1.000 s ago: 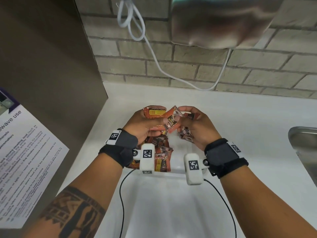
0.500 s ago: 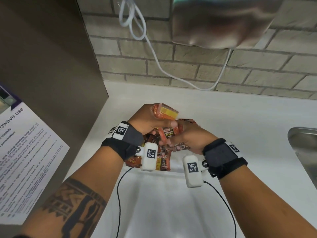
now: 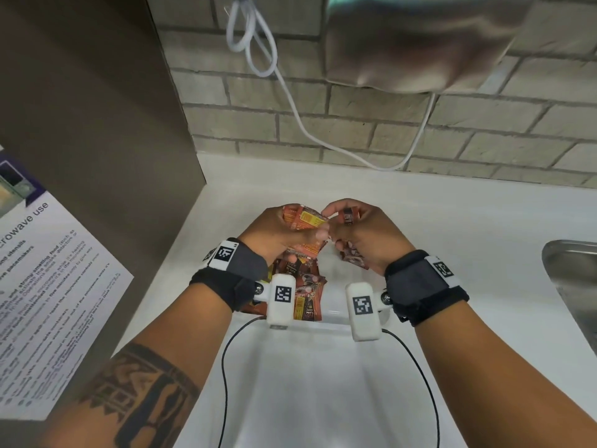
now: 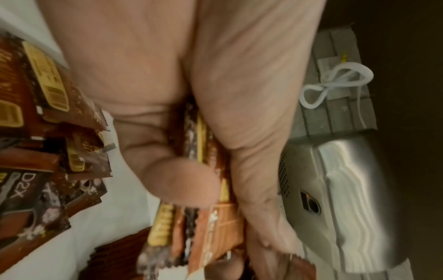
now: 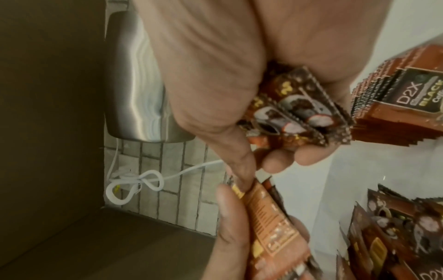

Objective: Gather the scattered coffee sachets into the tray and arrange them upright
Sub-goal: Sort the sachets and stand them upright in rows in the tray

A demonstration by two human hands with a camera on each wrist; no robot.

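Orange-brown coffee sachets point(image 3: 303, 221) – a bunched stack gripped in left hand point(image 3: 277, 231), several pinched in right hand point(image 3: 361, 234) – above the counter's point(image 3: 452, 227) back edge.

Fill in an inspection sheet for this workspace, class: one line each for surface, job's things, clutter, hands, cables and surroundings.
Surface: white counter, running back to a brick wall.
Job's things: coffee sachets piled in a white tray below the hands, lying loosely, not upright.
Clutter: nothing seen.
Hands: left hand grips a bundle of orange sachets; right hand grips a few dark sachets. The hands meet above the tray.
Cables: white cord looped on the wall; thin black wires trail from the wrist cameras.
Surroundings: steel sink at right, metal wall unit above, printed microwave notice at left.
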